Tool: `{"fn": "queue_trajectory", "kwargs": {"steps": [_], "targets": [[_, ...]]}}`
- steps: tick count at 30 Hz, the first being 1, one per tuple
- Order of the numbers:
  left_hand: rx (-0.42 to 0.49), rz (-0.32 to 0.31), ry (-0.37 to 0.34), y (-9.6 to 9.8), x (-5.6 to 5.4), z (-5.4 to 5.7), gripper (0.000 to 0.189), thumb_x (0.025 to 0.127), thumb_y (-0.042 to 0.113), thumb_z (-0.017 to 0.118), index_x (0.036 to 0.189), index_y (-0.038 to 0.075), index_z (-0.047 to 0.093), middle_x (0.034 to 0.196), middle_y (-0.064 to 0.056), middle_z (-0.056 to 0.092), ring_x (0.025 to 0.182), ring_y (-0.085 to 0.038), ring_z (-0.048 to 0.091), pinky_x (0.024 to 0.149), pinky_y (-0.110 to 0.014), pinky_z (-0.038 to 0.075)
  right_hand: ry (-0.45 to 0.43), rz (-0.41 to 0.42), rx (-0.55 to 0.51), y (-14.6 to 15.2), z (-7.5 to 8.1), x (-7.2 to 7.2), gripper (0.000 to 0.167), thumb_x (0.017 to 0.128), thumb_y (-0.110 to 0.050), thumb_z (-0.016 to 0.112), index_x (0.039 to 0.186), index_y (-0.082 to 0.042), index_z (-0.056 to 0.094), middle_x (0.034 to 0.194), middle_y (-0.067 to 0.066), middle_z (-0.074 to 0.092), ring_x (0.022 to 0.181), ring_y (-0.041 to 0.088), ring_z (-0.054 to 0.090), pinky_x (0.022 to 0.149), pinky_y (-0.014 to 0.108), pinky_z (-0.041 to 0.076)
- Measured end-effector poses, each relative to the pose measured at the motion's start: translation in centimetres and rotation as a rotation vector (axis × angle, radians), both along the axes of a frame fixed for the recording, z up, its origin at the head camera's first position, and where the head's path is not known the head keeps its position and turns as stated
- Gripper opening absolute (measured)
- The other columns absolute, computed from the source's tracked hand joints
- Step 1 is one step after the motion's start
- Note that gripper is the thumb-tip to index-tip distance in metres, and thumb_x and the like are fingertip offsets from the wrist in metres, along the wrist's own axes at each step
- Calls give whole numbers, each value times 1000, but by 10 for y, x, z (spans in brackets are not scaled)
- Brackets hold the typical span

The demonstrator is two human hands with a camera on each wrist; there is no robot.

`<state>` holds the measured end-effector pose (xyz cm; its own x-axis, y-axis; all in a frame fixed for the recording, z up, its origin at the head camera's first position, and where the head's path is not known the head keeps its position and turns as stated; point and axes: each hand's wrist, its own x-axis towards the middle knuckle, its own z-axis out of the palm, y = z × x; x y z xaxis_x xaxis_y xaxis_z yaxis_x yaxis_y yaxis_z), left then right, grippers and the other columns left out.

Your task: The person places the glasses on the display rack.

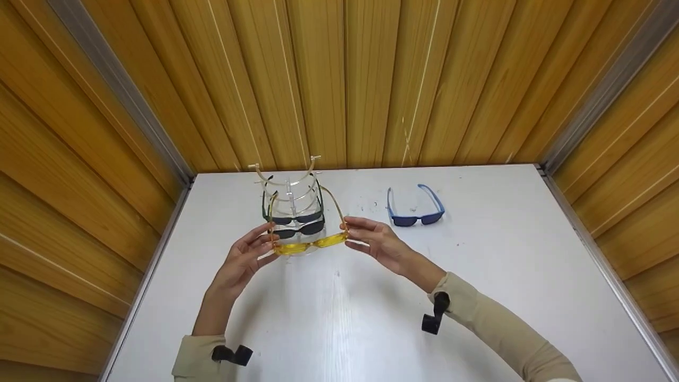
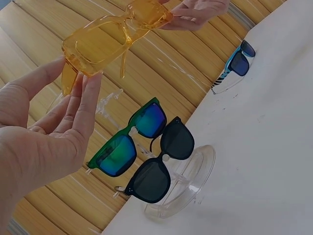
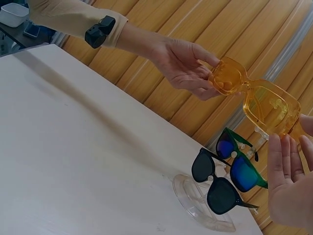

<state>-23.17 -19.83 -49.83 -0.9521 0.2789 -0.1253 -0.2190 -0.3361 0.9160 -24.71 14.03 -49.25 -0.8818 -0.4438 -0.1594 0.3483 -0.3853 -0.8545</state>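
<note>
From here I see the eyewear stand (image 1: 290, 195) and its racked sunglasses (image 1: 311, 228) left of centre on the table (image 1: 339, 323), held glasses (image 1: 293, 248) before them, loose sunglasses (image 1: 406, 221) right of centre.

White table (image 1: 339, 307), yellowish wood-panelled walls (image 1: 368, 85)

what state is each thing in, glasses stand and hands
yellow glasses: held up in both hands, arms unfolded
green sunglasses: on the stand, above the black pair
black sunglasses: on the stand
blue sunglasses: on the table, arms unfolded
clear stand: upright, top bar bare
left hand: pinching yellow glasses
right hand: pinching yellow glasses
</note>
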Motion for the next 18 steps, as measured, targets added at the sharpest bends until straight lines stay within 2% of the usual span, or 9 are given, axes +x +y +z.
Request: {"fn": "queue_trajectory", "kwargs": {"steps": [5, 9, 13, 18], "targets": [[-27, 38, -8, 0, -7, 3, 50, 98, -3, 61, 146, 5, 53, 114, -2, 72, 116, -19, 67, 101, -40, 59, 50, -21, 58, -3, 4, -3, 37, 98, 0, 62, 135, -4, 64, 118, -2, 74, 113, 14, 70, 109, 38, 54], [-33, 51, -8, -1, -11, 6, 54, 98, -2, 62, 149, 1, 47, 115, -3, 71, 116, -19, 68, 100, -40, 59, 70, -20, 74, -3, 9, -7, 40, 98, -1, 62, 139, 0, 59, 122, 2, 73, 114, 15, 69, 111, 42, 52], [-59, 56, -7, -2, -16, 9, 55, 99, 1, 63, 151, 2, 45, 116, -1, 72, 118, -18, 67, 101, -39, 59, 67, -29, 76, -6, 12, -12, 40, 98, -3, 64, 137, -1, 60, 125, 6, 71, 114, 17, 69, 109, 42, 53], [-114, 79, -16, -7, -20, 12, 56, 98, 4, 65, 150, 8, 46, 114, 2, 74, 119, -18, 67, 101, -37, 59, 88, -32, 110, -13, 12, -16, 43, 97, -5, 66, 139, 1, 58, 120, 1, 71, 115, 15, 68, 108, 39, 54]]}}
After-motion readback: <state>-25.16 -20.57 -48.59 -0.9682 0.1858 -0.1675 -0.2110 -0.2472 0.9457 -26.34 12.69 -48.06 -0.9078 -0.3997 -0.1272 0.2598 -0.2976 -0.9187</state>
